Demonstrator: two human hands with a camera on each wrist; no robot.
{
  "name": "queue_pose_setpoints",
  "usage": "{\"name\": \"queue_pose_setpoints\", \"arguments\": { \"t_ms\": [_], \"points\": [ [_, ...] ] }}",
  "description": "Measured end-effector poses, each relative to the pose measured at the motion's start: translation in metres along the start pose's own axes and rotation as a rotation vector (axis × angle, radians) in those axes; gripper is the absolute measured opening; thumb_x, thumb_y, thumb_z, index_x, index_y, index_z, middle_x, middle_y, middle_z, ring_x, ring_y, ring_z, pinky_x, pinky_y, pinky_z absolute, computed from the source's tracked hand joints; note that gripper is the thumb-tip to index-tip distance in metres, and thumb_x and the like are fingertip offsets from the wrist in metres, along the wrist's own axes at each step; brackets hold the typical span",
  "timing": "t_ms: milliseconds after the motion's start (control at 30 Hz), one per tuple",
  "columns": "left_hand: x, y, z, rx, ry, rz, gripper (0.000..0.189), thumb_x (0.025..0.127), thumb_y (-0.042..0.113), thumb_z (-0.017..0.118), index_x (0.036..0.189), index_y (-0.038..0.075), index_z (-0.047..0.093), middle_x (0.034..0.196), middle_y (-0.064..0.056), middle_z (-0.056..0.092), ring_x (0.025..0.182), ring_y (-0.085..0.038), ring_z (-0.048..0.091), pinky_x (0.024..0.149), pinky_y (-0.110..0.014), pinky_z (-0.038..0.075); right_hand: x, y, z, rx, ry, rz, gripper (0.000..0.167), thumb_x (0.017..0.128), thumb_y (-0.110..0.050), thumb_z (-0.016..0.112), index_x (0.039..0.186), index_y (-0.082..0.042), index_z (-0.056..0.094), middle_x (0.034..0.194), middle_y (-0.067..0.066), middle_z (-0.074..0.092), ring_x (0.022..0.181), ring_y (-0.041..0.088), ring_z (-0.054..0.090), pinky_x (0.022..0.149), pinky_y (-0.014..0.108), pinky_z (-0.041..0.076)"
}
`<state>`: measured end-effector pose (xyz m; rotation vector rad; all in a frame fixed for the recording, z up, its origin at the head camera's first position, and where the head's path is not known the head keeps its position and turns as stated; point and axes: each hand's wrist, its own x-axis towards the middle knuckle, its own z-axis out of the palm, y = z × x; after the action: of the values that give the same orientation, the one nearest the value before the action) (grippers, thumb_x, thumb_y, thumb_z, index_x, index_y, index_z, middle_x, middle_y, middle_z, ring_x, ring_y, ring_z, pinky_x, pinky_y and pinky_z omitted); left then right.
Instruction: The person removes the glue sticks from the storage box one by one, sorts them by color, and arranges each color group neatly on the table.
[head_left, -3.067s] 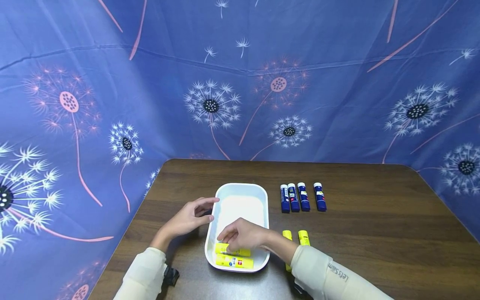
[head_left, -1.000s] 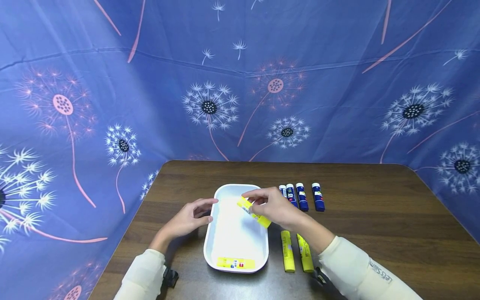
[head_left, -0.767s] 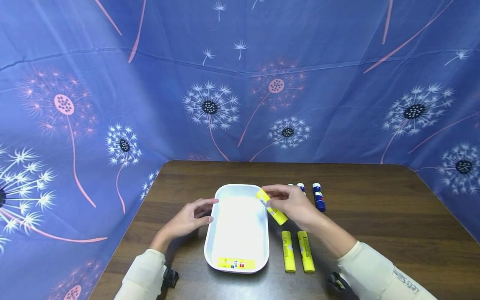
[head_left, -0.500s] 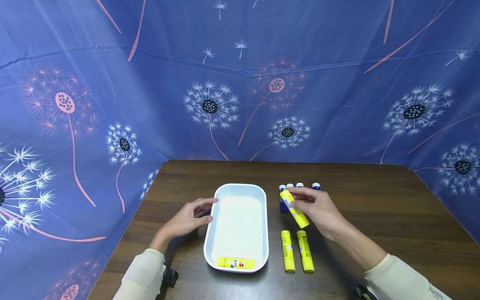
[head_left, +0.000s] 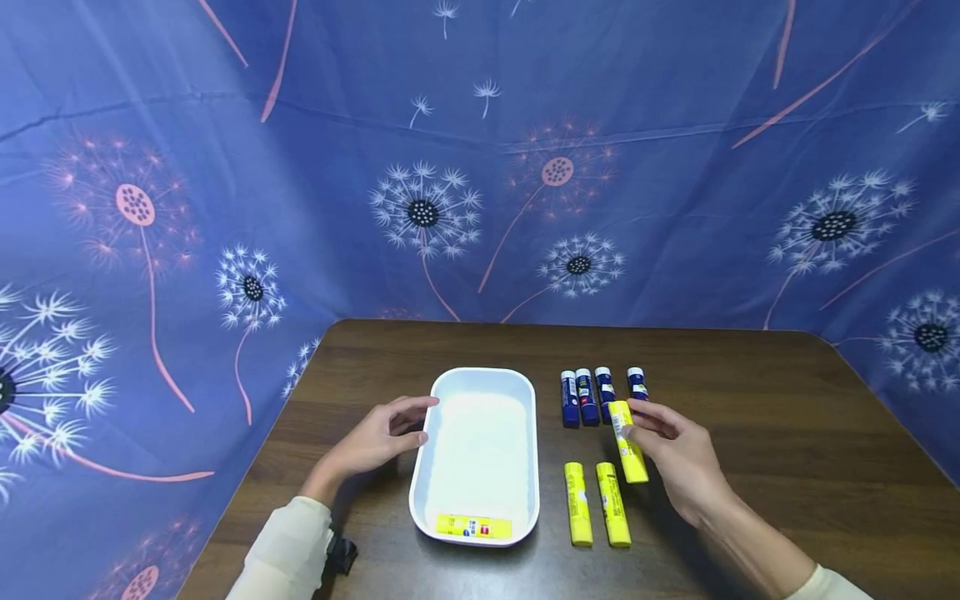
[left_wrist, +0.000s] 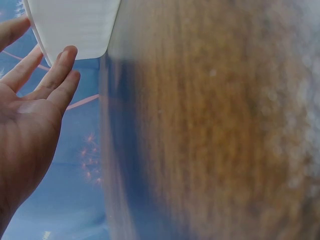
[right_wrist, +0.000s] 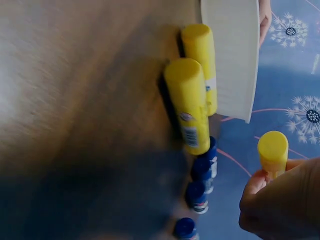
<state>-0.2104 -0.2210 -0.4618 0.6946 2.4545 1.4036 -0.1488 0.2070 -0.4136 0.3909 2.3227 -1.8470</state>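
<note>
My right hand (head_left: 684, 457) pinches a yellow glue stick (head_left: 628, 443) between thumb and fingers, above the table and to the right of two more yellow glue sticks (head_left: 577, 505). The right wrist view shows the held stick's yellow end (right_wrist: 273, 147) poking out of the hand. At the left side of the white tray (head_left: 480, 454), my left hand (head_left: 378, 435) rests its relaxed fingertips against the rim. One yellow glue stick (head_left: 474, 527) lies crosswise at the tray's near end. In the left wrist view the fingers (left_wrist: 59, 75) lie along the tray's wall, fairly straight.
Several blue glue sticks (head_left: 587, 398) with white caps lie in a row behind the yellow ones; the rightmost is partly hidden by my right hand. The brown wooden table (head_left: 787, 417) extends to the right. A blue dandelion-print cloth (head_left: 675, 167) hangs behind it.
One of the two yellow glue sticks in the tray has been picked up by my right hand, lifted out and carried right, past the blue sticks. My left hand stays at the tray.
</note>
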Motion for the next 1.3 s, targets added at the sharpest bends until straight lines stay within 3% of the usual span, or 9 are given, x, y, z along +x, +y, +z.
{"name": "queue_pose_setpoints", "arguments": {
  "t_ms": [367, 500, 667, 1133, 1300],
  "points": [
    [0.001, -0.002, 0.000, -0.021, -0.006, -0.003, 0.053, 0.100, 0.019, 0.069, 0.150, 0.009, 0.052, 0.151, -0.014, 0.054, 0.135, -0.036, 0.057, 0.115, -0.057, 0.046, -0.006, 0.037, -0.013, -0.052, 0.103, 0.135, 0.060, 0.098, -0.019, 0.069, 0.152, -0.006, 0.047, 0.127, 0.005, 0.059, 0.109, 0.011, 0.058, 0.081, 0.009, 0.049],
    [0.002, -0.002, 0.000, -0.035, -0.005, -0.001, 0.053, 0.100, 0.016, 0.068, 0.150, 0.008, 0.052, 0.151, -0.016, 0.054, 0.135, -0.038, 0.057, 0.114, -0.058, 0.046, -0.006, 0.052, -0.016, -0.077, 0.119, 0.139, 0.060, 0.095, -0.016, 0.072, 0.149, -0.001, 0.050, 0.115, 0.001, 0.065, 0.096, 0.006, 0.060, 0.077, 0.012, 0.053],
    [0.002, -0.001, 0.001, -0.034, -0.002, -0.009, 0.053, 0.100, 0.015, 0.069, 0.150, 0.009, 0.052, 0.152, -0.015, 0.053, 0.136, -0.038, 0.057, 0.114, -0.057, 0.046, -0.007, 0.063, -0.013, -0.158, 0.142, 0.138, 0.056, 0.093, -0.015, 0.073, 0.144, 0.000, 0.055, 0.107, 0.001, 0.069, 0.092, 0.008, 0.059, 0.071, 0.017, 0.053],
    [0.002, -0.001, 0.002, -0.045, 0.004, -0.029, 0.054, 0.099, 0.015, 0.070, 0.150, 0.010, 0.053, 0.152, -0.014, 0.053, 0.136, -0.036, 0.057, 0.116, -0.055, 0.045, -0.007, 0.060, -0.009, -0.349, 0.126, 0.070, 0.050, 0.091, -0.015, 0.073, 0.136, 0.001, 0.060, 0.109, 0.013, 0.068, 0.094, 0.021, 0.058, 0.064, 0.023, 0.047],
    [0.002, -0.001, 0.002, -0.049, 0.003, -0.026, 0.054, 0.099, 0.016, 0.070, 0.150, 0.010, 0.053, 0.152, -0.014, 0.053, 0.136, -0.036, 0.057, 0.116, -0.055, 0.046, -0.006, 0.060, -0.012, -0.350, 0.093, 0.075, 0.049, 0.093, -0.013, 0.070, 0.137, 0.003, 0.059, 0.110, 0.015, 0.067, 0.094, 0.022, 0.058, 0.064, 0.024, 0.048]
  ]
}}
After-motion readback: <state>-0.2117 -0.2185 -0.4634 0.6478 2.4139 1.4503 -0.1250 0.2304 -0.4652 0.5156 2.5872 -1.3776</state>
